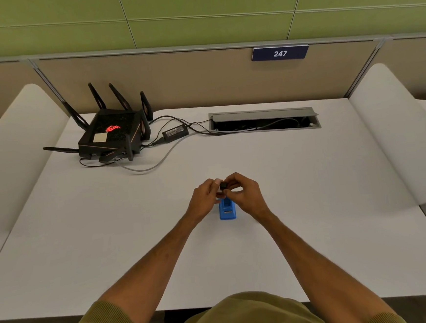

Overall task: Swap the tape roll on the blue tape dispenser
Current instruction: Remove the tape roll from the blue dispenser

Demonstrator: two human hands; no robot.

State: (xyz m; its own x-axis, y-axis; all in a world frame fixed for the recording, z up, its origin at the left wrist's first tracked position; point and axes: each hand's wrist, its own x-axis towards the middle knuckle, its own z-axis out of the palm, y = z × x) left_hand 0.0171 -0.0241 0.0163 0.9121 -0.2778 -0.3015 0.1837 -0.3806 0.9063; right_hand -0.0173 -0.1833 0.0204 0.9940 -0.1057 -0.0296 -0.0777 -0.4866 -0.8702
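The blue tape dispenser [227, 211] stands on the white desk [312, 204], its far end hidden under my hands. Just above that end, my left hand [204, 200] and my right hand [245, 194] meet fingertip to fingertip around a small black part [223, 185], likely the roll's core. Both hands pinch it. A bit of clear tape roll seems to sit between the fingers, but I cannot make it out clearly.
A black router [110, 136] with several antennas sits at the back left, with a power brick [175, 133] and cables trailing into an open cable tray [265, 121]. White side dividers flank the desk. A sign reading 247 hangs on the back panel.
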